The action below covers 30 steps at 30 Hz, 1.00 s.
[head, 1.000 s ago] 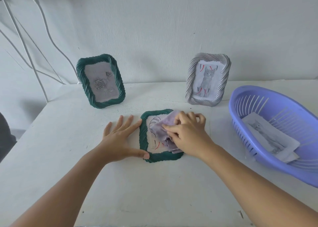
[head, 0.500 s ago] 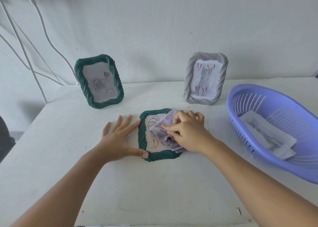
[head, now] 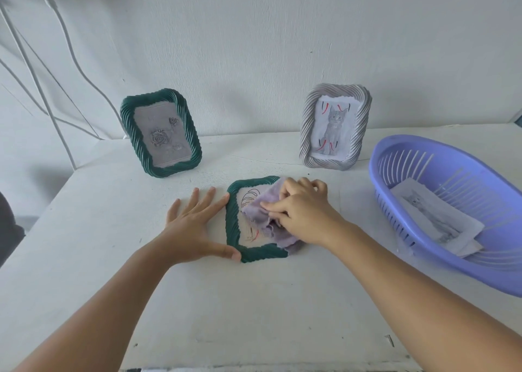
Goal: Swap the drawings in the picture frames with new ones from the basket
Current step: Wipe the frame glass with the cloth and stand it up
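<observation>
— Green frame (head: pixel 234 225) is lying flat mid-table, its drawing (head: pixel 248 216) facing up. What are the hands doing?

— Left hand (head: pixel 195 227) is bracing the rim, fingers straight, thumb at the near corner. Right hand (head: pixel 299 213) is pinching a lilac cloth (head: pixel 271 225) against the pane.

— Handling?

— Rigid rim, likely a fragile pane; hold the edges. New drawings (head: pixel 435 219) are waiting in the blue basket (head: pixel 401 157), thin and floppy, so lift them by a corner.
</observation>
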Motion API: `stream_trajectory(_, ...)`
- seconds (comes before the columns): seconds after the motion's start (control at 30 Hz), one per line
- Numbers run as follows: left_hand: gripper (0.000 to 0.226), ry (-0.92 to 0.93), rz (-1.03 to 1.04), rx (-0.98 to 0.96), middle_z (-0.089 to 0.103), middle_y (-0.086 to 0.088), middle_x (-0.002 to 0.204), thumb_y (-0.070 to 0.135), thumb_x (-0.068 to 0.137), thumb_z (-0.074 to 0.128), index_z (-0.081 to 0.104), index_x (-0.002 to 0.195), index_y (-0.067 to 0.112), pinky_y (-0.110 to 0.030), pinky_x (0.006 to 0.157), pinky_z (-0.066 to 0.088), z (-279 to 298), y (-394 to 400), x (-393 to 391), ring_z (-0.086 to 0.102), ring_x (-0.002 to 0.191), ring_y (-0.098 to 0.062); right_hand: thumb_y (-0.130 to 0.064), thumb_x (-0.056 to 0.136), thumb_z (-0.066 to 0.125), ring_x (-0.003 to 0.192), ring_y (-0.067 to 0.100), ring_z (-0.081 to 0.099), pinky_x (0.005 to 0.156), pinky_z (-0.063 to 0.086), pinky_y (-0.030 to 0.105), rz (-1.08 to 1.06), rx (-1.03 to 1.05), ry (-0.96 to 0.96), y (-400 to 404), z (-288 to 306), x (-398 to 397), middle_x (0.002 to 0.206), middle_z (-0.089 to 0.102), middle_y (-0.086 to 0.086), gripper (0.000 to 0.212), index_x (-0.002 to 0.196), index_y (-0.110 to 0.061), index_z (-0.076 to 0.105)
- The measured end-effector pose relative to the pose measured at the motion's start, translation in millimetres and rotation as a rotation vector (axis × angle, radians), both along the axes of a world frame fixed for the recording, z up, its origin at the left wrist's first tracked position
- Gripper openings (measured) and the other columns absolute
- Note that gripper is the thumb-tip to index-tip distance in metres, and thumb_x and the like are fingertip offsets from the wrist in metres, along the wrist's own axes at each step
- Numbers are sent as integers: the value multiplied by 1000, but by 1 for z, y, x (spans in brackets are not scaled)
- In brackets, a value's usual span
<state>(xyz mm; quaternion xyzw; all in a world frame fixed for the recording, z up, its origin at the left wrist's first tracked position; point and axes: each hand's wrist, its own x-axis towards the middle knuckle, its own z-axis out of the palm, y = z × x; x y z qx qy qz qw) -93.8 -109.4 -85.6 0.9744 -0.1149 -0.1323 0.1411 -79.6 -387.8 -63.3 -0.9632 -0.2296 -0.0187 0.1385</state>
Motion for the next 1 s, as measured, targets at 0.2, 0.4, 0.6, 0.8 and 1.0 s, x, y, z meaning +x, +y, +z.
stream_trajectory(0.2, 120, -7, 3, -12, -19, 23, 165, 108, 38, 52, -12, 134, 77, -48, 123, -17, -1, 1, 1, -33, 148, -4, -53, 101, 50, 104, 13, 28, 97, 14, 38, 171, 31, 106, -1, -4, -16, 101, 36, -17, 27, 125, -59, 62)
stream_trajectory(0.4, 121, -7, 1, -13, -19, 22, 165, 108, 39, 52, -11, 137, 75, -48, 123, -17, -1, 0, 0, -33, 148, -4, -53, 102, 48, 106, 14, 33, 100, 18, 41, 22, 6, 13, 1, 2, -3, 101, 37, -14, 27, 120, -55, 68)
stream_trajectory(0.6, 126, -14, 2, -15, -19, 23, 165, 107, 38, 54, -11, 140, 72, -47, 123, -17, -1, 0, 0, -33, 148, -5, -53, 100, 51, 101, 11, 28, 97, 16, 39, 200, 39, 108, 5, -1, -15, 100, 36, -16, 26, 122, -57, 65)
stream_trajectory(0.8, 128, -8, 0, -8, -20, 24, 164, 107, 38, 53, -10, 143, 70, -47, 123, -16, 1, 0, 0, -32, 148, -4, -54, 101, 48, 100, 12, 29, 99, 23, 44, 42, 33, 20, 3, 1, -4, 101, 37, -14, 28, 120, -54, 68)
stream_trajectory(1.0, 129, -11, -2, -14, -20, 24, 164, 107, 37, 54, -11, 142, 70, -46, 123, -17, 0, 1, 0, -33, 148, -4, -53, 98, 54, 101, 12, 31, 96, 17, 39, 219, 71, 141, 3, -3, -11, 99, 38, -16, 26, 122, -56, 66)
